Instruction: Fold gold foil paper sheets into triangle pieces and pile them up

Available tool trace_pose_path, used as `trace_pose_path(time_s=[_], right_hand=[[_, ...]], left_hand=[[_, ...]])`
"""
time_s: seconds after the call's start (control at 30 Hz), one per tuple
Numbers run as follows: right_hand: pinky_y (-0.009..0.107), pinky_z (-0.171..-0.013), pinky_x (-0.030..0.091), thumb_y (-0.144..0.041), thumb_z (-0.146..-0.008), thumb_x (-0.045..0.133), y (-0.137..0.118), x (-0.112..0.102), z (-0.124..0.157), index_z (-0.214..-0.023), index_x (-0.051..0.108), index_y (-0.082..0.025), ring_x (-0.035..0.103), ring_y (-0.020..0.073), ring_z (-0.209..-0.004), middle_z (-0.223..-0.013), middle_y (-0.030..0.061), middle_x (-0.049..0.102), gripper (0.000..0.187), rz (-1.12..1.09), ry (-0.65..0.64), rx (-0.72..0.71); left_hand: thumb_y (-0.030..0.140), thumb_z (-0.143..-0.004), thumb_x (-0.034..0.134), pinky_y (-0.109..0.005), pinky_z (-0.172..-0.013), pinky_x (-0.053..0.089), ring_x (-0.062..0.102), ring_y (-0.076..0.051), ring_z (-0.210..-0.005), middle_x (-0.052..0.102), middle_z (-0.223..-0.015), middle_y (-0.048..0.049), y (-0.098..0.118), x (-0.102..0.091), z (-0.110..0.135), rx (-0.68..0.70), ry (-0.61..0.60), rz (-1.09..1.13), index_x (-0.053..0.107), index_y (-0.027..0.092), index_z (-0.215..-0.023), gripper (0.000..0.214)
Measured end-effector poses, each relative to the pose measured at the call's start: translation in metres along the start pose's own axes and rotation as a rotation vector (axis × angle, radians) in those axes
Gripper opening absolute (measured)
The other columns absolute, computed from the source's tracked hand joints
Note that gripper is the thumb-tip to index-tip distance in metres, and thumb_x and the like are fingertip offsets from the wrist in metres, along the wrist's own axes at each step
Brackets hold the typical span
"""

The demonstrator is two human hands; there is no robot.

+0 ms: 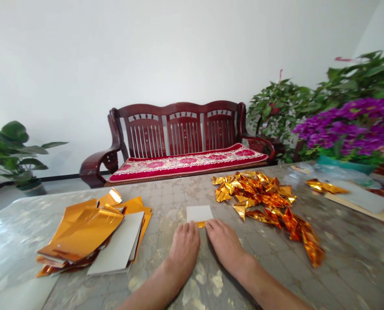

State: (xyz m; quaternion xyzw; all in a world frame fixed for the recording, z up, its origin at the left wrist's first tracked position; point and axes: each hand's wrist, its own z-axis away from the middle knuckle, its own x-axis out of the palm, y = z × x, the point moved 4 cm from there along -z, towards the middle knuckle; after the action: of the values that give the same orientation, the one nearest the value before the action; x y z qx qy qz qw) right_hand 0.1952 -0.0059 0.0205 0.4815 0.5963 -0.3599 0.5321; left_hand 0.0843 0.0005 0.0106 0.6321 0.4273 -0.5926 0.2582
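White card (199, 213) with a gold foil strip (201, 224) showing from under its near edge, flat on the patterned table top (347, 262) just ahead of both hands. Left hand (184, 246) and right hand (226, 243) palm down side by side, fingers together, no pinch on anything. Right fingertips (211, 224) at the foil strip's end, apparently touching; left fingertips (193, 225) just beside it; any pressure impossible to tell from this view. Step in hand, by the look of it: card and foil set together on the table, with a pinch on both as the likely call of the next move. Card clean and flat, foil bright and narrow. Right of the card, a heap of crumpled gold foil pieces (253, 193); left of it, a stack of orange-gold foil sheets (82, 228) with grey card (116, 243); beyond it, a dark red wooden bench (179, 107) with a floral cushion (188, 165).
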Motion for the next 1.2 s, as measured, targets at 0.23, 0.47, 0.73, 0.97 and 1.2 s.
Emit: trace_pose_path(time_s=[0.23, 0.47, 0.73, 0.97, 1.2], right_hand=[[0.035, -0.083, 0.049, -0.004, -0.089, 0.050, 0.008, -0.004, 0.001, -0.108, 0.069, -0.012, 0.062, 0.0263, -0.099, -0.105, 0.0134, 0.068, 0.028, 0.064, -0.028, 0.034], [0.038, -0.077, 0.044, -0.003, -0.088, 0.049, 0.011, -0.007, -0.003, -0.100, 0.071, -0.012, 0.061, 0.0279, -0.093, -0.096, 0.0148, 0.069, 0.027, 0.085, 0.012, 0.014], [0.035, -0.079, 0.037, -0.008, -0.087, 0.048, -0.006, -0.011, 0.006, -0.087, 0.069, -0.016, 0.055, 0.0222, -0.090, -0.092, 0.0094, 0.065, 0.022, -0.120, 0.074, -0.146], [0.031, -0.077, 0.035, -0.019, -0.093, 0.048, -0.026, -0.011, 0.009, -0.089, 0.069, -0.021, 0.051, 0.0187, -0.087, -0.090, 0.0041, 0.062, 0.021, -0.296, 0.109, -0.385], [0.029, -0.084, 0.036, -0.005, -0.090, 0.045, -0.006, -0.004, -0.001, -0.095, 0.070, -0.022, 0.051, 0.0178, -0.093, -0.092, 0.0025, 0.063, 0.030, -0.392, 0.208, -0.175]], left_hand=[[0.007, -0.088, 0.050, -0.037, -0.084, 0.049, 0.062, -0.026, -0.099, 0.066, -0.108, -0.0155, -0.003, -0.002, 0.004, -0.019, -0.025, -0.027, 0.062, 0.010, -0.117, 0.031], [0.003, -0.087, 0.046, -0.045, -0.097, 0.043, 0.058, -0.029, -0.114, 0.058, -0.131, -0.0214, -0.006, 0.006, 0.008, -0.024, 0.035, 0.039, 0.056, 0.009, -0.131, 0.045], [0.009, -0.092, 0.039, -0.051, -0.110, 0.034, 0.050, -0.030, -0.126, 0.054, -0.141, -0.0140, -0.042, 0.007, -0.003, -0.158, 0.072, 0.143, 0.058, 0.020, -0.132, 0.045], [0.014, -0.093, 0.042, -0.045, -0.109, 0.037, 0.046, -0.028, -0.132, 0.053, -0.144, -0.0069, -0.058, 0.011, -0.006, -0.186, 0.066, 0.288, 0.056, 0.031, -0.135, 0.048], [0.015, -0.093, 0.044, -0.045, -0.111, 0.036, 0.046, -0.027, -0.133, 0.055, -0.142, -0.0058, -0.059, 0.013, -0.008, -0.169, 0.069, 0.364, 0.063, 0.034, -0.129, 0.045]])
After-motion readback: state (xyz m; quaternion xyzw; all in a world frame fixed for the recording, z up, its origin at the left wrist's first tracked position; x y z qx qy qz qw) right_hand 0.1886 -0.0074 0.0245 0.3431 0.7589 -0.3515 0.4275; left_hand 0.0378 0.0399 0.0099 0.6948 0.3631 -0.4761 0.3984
